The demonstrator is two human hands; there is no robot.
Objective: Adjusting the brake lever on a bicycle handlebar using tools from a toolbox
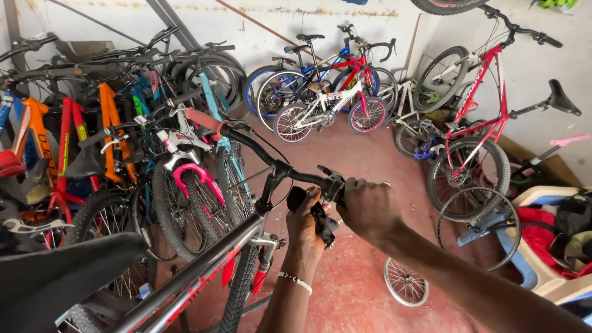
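A dark-framed bicycle (203,265) stands right in front of me, its black saddle (55,271) at lower left and its handlebar (259,148) running across the middle. My right hand (369,208) is closed around the bar's right end, beside the brake lever clamp (330,182). My left hand (303,225), a bead bracelet on its wrist, reaches up from below and holds a black part (320,221) just under the bar. The bar's left end carries a reddish grip (203,120).
A tight row of parked bicycles (111,148) fills the left. More bicycles (333,92) lean on the back wall, and a red one (481,123) stands at right. Loose wheels (478,228) and a small wheel (406,282) lie on the red floor. A plastic chair (542,246) holds clothes.
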